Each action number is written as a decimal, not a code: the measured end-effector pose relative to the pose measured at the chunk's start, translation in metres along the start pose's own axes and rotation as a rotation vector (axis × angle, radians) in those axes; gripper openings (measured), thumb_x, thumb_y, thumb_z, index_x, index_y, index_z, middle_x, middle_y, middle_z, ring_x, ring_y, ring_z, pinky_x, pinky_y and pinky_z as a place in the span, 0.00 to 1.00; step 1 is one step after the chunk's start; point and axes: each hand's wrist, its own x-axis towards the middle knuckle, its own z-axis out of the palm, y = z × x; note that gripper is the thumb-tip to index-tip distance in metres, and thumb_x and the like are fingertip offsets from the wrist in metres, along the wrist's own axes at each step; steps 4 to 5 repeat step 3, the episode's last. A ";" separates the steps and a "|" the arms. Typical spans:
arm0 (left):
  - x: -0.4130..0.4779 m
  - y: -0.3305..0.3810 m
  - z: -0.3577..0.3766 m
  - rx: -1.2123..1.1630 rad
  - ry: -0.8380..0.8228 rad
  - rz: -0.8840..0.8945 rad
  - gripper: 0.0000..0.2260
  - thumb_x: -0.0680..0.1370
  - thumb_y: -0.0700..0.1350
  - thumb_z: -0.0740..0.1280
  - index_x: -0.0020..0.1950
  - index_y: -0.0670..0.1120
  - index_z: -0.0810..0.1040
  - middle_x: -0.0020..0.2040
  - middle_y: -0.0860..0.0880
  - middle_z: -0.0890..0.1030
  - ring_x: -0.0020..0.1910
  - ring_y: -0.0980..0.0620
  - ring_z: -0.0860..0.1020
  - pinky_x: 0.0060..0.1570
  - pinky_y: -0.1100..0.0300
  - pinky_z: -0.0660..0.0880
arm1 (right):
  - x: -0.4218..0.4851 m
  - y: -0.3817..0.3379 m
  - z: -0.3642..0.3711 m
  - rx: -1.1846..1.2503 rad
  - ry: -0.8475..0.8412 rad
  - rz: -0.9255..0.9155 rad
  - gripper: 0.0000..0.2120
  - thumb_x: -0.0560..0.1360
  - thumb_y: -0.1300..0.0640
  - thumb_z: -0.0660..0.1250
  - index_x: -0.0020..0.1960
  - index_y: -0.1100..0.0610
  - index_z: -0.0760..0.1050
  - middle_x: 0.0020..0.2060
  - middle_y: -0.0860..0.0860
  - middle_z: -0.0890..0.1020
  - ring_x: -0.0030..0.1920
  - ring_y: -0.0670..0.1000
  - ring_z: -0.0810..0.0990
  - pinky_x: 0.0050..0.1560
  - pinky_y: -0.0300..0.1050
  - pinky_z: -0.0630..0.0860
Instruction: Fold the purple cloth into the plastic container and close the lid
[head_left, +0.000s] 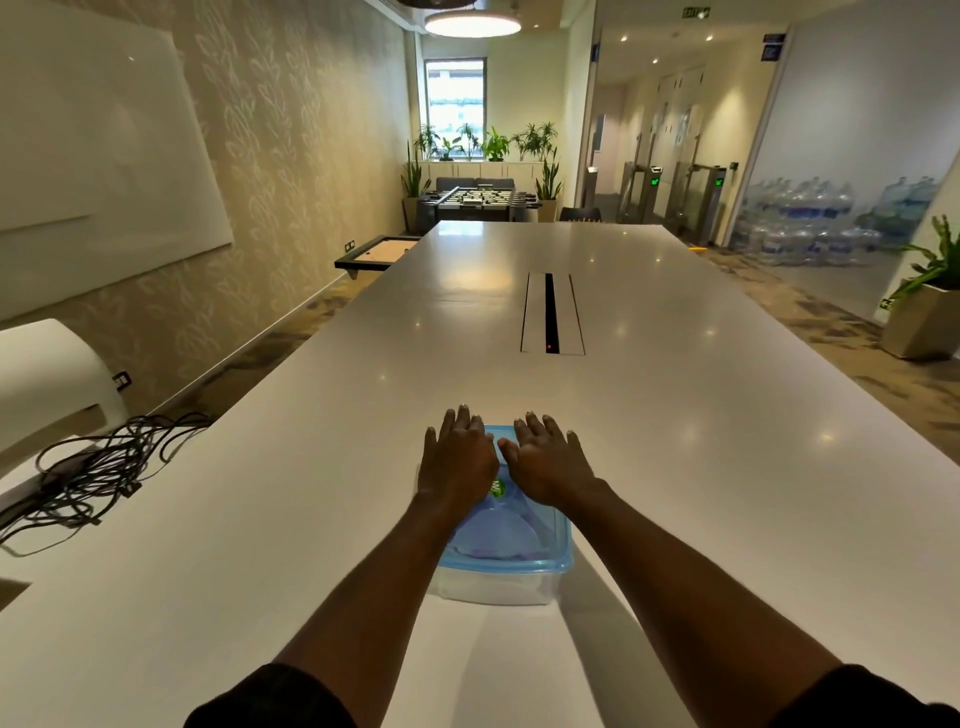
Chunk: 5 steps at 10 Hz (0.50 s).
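A clear plastic container (496, 584) sits on the white table (675, 441) near me. Its translucent blue lid (550, 535) lies on top of it. The purple cloth (493, 538) shows through the lid, bundled inside. My left hand (457, 457) and my right hand (545, 462) lie flat side by side on the far half of the lid, palms down, fingers spread and pointing away from me. A small green sticker (497, 487) peeks out between the hands. The far edge of the lid is hidden under my fingers.
A tangle of black cables (104, 467) lies at the table's left edge beside a white chair back (47, 384). A cable slot (551, 314) runs along the table's middle. A potted plant (930, 301) stands on the floor at the right.
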 end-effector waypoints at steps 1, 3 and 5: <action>-0.003 0.000 -0.002 0.091 -0.026 0.113 0.19 0.80 0.50 0.54 0.68 0.44 0.70 0.73 0.41 0.68 0.73 0.43 0.64 0.70 0.43 0.61 | -0.003 -0.002 -0.003 -0.018 -0.026 -0.008 0.29 0.81 0.44 0.44 0.77 0.58 0.51 0.78 0.56 0.52 0.78 0.57 0.47 0.74 0.61 0.46; 0.008 0.010 -0.019 0.035 0.025 0.054 0.27 0.81 0.53 0.51 0.76 0.40 0.54 0.77 0.40 0.58 0.77 0.43 0.54 0.74 0.45 0.53 | -0.012 0.005 -0.024 -0.058 0.161 -0.024 0.30 0.81 0.43 0.43 0.77 0.59 0.50 0.78 0.58 0.52 0.78 0.57 0.46 0.74 0.61 0.46; 0.008 0.010 -0.019 0.035 0.025 0.054 0.27 0.81 0.53 0.51 0.76 0.40 0.54 0.77 0.40 0.58 0.77 0.43 0.54 0.74 0.45 0.53 | -0.012 0.005 -0.024 -0.058 0.161 -0.024 0.30 0.81 0.43 0.43 0.77 0.59 0.50 0.78 0.58 0.52 0.78 0.57 0.46 0.74 0.61 0.46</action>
